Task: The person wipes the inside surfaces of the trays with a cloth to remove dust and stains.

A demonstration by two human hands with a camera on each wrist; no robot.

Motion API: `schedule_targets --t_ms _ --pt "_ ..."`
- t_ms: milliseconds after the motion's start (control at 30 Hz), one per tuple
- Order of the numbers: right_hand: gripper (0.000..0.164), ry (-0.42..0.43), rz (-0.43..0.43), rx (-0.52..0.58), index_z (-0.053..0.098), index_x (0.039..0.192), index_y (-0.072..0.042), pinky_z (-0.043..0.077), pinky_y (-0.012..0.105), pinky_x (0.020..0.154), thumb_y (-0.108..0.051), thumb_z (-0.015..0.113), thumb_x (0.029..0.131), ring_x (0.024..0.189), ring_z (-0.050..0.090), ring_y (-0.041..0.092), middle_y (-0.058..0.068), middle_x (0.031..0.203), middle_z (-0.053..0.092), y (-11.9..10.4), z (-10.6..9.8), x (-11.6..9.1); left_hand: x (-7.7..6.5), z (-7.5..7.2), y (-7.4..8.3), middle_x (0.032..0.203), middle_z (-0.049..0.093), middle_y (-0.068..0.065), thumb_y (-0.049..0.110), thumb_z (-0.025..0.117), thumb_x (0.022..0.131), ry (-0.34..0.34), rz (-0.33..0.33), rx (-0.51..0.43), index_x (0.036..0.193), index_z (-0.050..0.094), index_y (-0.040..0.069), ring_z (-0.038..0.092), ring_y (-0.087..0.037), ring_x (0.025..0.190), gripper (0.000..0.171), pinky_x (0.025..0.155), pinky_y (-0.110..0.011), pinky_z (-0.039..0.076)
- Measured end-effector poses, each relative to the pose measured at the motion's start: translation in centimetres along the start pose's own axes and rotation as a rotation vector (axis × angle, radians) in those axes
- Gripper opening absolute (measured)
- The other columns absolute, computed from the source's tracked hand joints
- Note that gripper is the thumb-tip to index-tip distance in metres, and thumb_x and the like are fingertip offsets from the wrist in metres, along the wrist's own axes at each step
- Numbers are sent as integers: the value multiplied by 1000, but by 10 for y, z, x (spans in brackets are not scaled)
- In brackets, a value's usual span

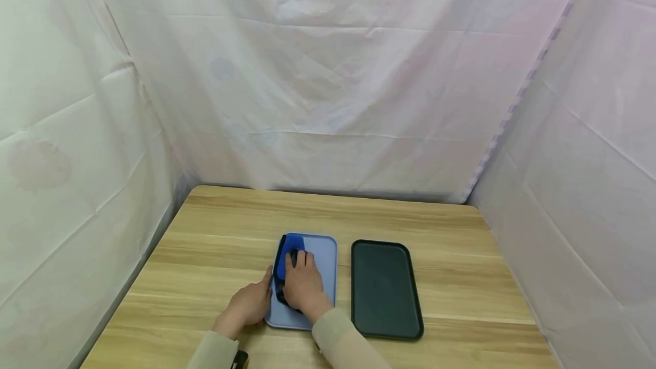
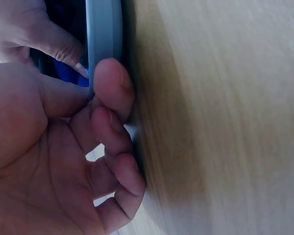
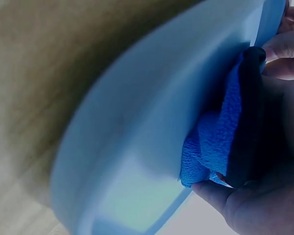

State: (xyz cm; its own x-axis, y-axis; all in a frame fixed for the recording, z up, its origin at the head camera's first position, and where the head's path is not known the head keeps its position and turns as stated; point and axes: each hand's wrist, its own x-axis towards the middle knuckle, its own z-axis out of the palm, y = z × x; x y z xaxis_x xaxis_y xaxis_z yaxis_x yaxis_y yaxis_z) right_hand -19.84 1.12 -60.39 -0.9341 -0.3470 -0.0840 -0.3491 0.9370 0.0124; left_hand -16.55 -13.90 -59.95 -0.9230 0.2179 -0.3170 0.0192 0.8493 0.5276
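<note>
A light blue tray (image 1: 328, 278) lies on the wooden table, with a blue cloth edged in black (image 1: 294, 240) along its left side. My right hand (image 1: 303, 285) is over the cloth and grips it, thumb at its lower edge in the right wrist view; the cloth's fuzzy blue face (image 3: 213, 142) bulges in a fold below the black part. At the tray's left rim, my left hand (image 1: 250, 303) holds the edge between thumb and forefinger, the other fingers bent beside it near the tabletop. Part of the cloth is hidden under the right hand.
To the right of the blue tray lies a dark green tray (image 1: 385, 289) with raised rims. The wooden table (image 1: 205, 255) reaches back to a pale hanging curtain (image 1: 328, 101), and similar sheets hang on both sides. A black band (image 1: 239, 359) shows at the left sleeve.
</note>
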Motion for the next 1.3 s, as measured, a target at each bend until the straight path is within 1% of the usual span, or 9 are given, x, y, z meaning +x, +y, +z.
schedule_targets --t_ms 267,433,567,733,967,1300 --pt "76 18 -11 -4 49 155 -12 38 41 117 -54 69 94 132 45 34 18 145 49 -2 1 -9 -1 -1 1 56 56 -2 14 45 108 -5 0 -11 161 27 -3 50 -16 43 59 50 -33 40" --pt "78 17 -23 -12 49 155 -12 37 41 118 -53 70 93 132 44 33 18 146 48 -4 2 -14 -1 -1 1 54 56 -1 14 45 108 0 3 0 161 28 -3 50 -16 42 59 50 -33 39" --pt "79 17 -21 -8 48 155 -12 38 40 117 -54 71 92 132 44 33 18 145 48 -6 2 -19 -1 0 1 56 55 -2 13 46 108 1 -3 5 161 28 -3 50 -16 44 59 51 -33 40" --pt "80 18 -24 -24 47 156 -13 39 39 116 -55 71 92 131 44 32 18 145 47 -7 4 -24 -1 0 2 58 55 -2 12 45 107 -1 -9 -7 161 27 -3 51 -17 46 59 51 -34 40" --pt "81 25 -39 -26 48 156 -15 39 39 117 -56 72 91 132 43 32 17 145 47 -9 7 -31 1 1 0 55 57 -2 13 42 108 -14 -17 -25 162 26 -3 51 -17 43 59 50 -33 39" --pt "81 3 -50 15 48 156 -16 41 38 115 -52 76 89 134 43 33 17 143 48 -11 9 -43 3 4 -2 61 57 -3 7 48 100 -4 -21 -17 162 25 -4 53 -17 46 66 51 -33 40"
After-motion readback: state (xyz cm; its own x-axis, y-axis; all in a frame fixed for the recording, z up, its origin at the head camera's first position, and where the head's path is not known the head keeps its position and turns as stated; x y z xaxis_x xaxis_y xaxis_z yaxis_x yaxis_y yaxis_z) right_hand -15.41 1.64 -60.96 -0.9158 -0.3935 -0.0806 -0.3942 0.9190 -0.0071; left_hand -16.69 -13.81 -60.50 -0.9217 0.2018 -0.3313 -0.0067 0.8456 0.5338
